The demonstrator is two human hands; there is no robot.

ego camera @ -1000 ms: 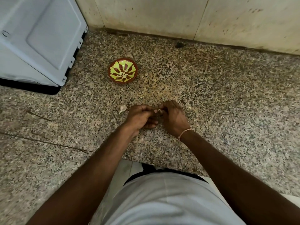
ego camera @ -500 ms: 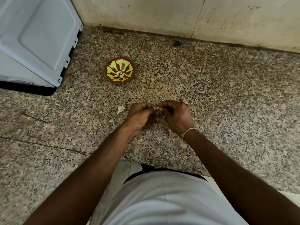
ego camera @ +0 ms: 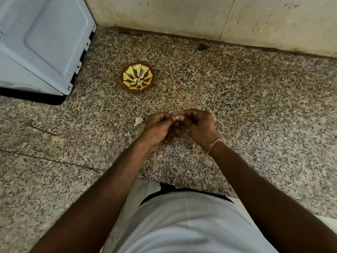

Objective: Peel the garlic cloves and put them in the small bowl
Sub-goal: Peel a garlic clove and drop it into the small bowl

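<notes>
My left hand (ego camera: 158, 127) and my right hand (ego camera: 197, 125) meet above the speckled granite counter (ego camera: 237, 106). Between their fingertips they pinch a small pale garlic clove (ego camera: 177, 118), mostly hidden by my fingers. Another garlic clove (ego camera: 138, 121), white with a thin tail, lies on the counter just left of my left hand. The small bowl (ego camera: 138, 77), red-brown with a yellow-green petal pattern, stands farther back and to the left, with pale pieces at its centre.
A light grey appliance (ego camera: 42, 42) stands at the back left. A tiled wall (ego camera: 218, 17) closes off the counter at the back. Thin dark scratches or twigs (ego camera: 42, 129) mark the counter at the left. The counter's front edge runs near my waist.
My hands stay together on the clove, with small finger shifts. The view has drifted slightly; the bowl and the loose clove have not moved.
</notes>
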